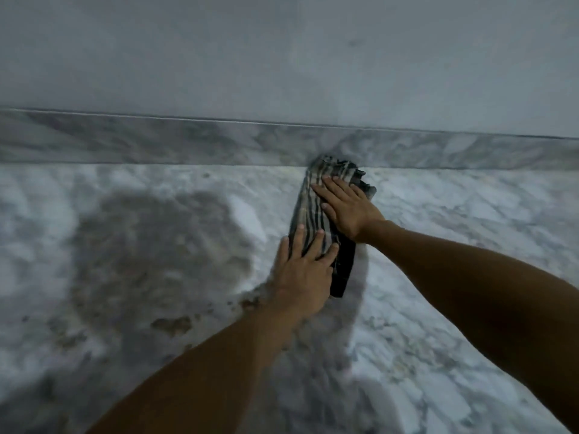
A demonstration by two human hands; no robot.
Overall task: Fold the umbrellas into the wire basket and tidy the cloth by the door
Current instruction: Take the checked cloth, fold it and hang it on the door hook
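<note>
The folded striped cloth (326,220) lies on the marble floor (125,245), its long axis running toward the skirting (156,142) — far end touching it. Left hand (302,270) presses flat, fingers spread, on the near half; right hand (344,208) likewise on the far half — neither clamps.

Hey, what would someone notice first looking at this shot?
Both hands pressing flat on a folded striped cloth on the marble floor, its far end against the marble skirting. The right hand covers the far half, the left hand the near end.
</note>
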